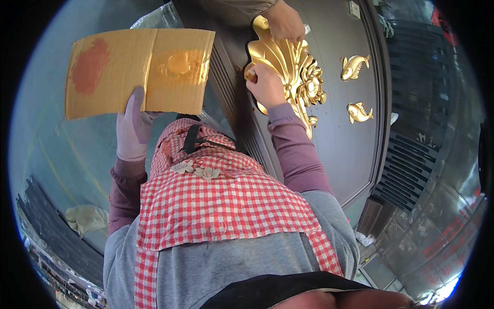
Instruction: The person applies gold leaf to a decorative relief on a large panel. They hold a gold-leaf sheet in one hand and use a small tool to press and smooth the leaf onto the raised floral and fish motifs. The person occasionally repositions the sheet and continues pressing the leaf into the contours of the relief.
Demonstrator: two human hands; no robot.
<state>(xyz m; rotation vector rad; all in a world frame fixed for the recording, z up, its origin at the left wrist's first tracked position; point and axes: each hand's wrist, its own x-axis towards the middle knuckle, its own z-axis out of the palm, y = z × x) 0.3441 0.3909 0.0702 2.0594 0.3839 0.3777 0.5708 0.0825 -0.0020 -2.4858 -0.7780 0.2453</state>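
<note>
The right hand is clenched on something small, pressed against the gold leaf-and-flower ornament on the dark panel; what it grips is hidden. Left of the ornament, the gloved left hand pinches a cardboard sheet held flat (gold and red smears show on it). Above the ornament another person's hand steadies its top; two gold fish lie to its right.

Flat piece of tan cardboard, folded once, smeared with a reddish patch and a golden patch, pinched at its lower edge between gloved left-hand fingers. Nothing else of that kind seen.
</note>
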